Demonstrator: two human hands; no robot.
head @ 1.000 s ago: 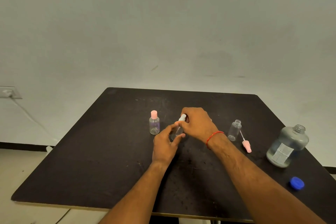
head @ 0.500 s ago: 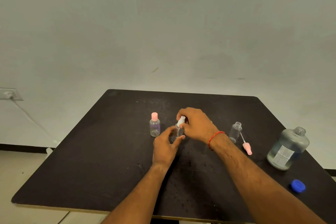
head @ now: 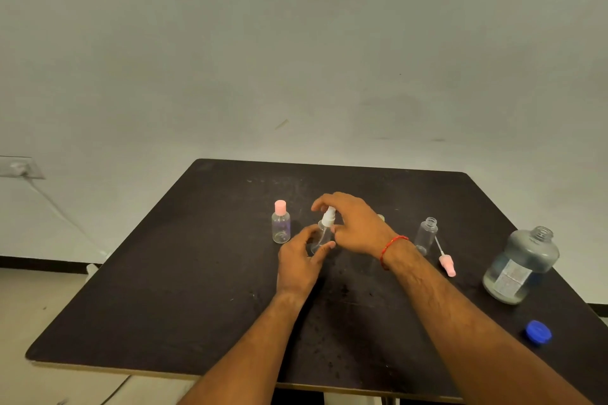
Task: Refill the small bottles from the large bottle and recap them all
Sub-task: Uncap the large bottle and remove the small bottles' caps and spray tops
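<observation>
The spray bottle (head: 320, 238) is small and clear, with a white spray head (head: 328, 218). It stands upright near mid-worktop (head: 164, 289).

The left hand (head: 301, 261) grips the lower body of the spray bottle, with thumb and fingers curled round it. The right hand (head: 357, 227) arches over the spray head, fingers bent and slightly spread, thumb by the collar. Whether it pinches the spray head cannot be told.

A capped bottle (head: 280, 226) with a pink top stands just left of the hands. An open bottle (head: 427, 235) stands upright to the right. Its pink sprayer (head: 447, 265) lies on the worktop just beside it.

The large bottle (head: 521, 265) stands uncapped near the right edge, partly filled with clear liquid. A blue cap (head: 538, 333) lies nearer the person, apart from it.
</observation>
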